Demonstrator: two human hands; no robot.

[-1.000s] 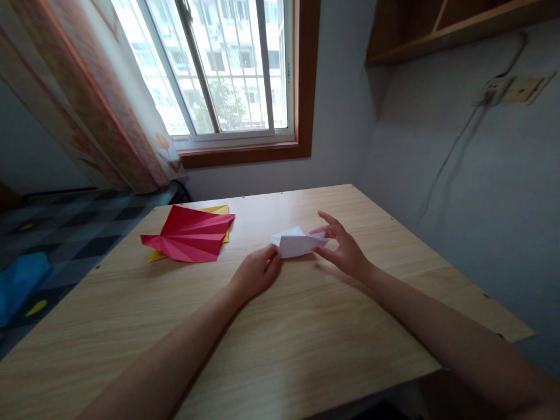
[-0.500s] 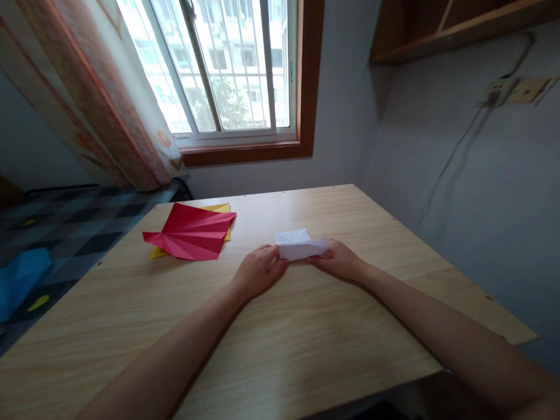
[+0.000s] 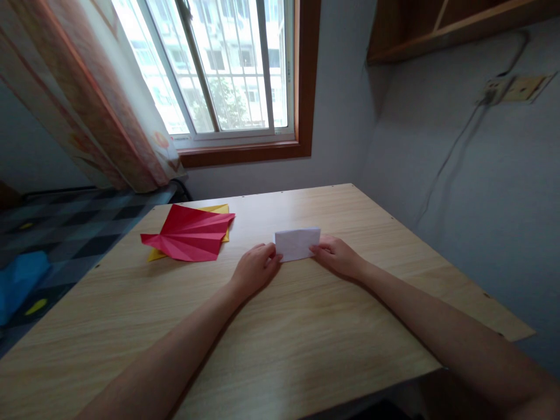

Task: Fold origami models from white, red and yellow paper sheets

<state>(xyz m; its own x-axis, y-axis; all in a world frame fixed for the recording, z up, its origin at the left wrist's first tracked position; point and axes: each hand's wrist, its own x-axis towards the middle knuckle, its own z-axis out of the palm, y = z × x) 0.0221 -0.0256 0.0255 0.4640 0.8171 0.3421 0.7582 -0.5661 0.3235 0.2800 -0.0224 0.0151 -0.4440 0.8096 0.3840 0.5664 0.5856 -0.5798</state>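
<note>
Two hands, left hand (image 3: pixel 256 269) and right hand (image 3: pixel 336 256), pinch flat white folded paper (image 3: pixel 297 243) on the wooden surface (image 3: pixel 280 338); window (image 3: pixel 227 64) at 12 o'clock.

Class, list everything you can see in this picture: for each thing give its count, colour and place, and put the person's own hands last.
white paper: one, white, folded flat, mid-table between both hands
red paper: one, red, creased, on the table's left
yellow paper: one, yellow, under the red paper
table: one, light wood, foreground
window: one, brown frame, back wall
curtain: one, patterned pink, left of window
shelf: one, wooden, upper right
socket: one, right wall, cable hanging
left hand: touches the white paper's left edge
right hand: touches its right edge
</note>
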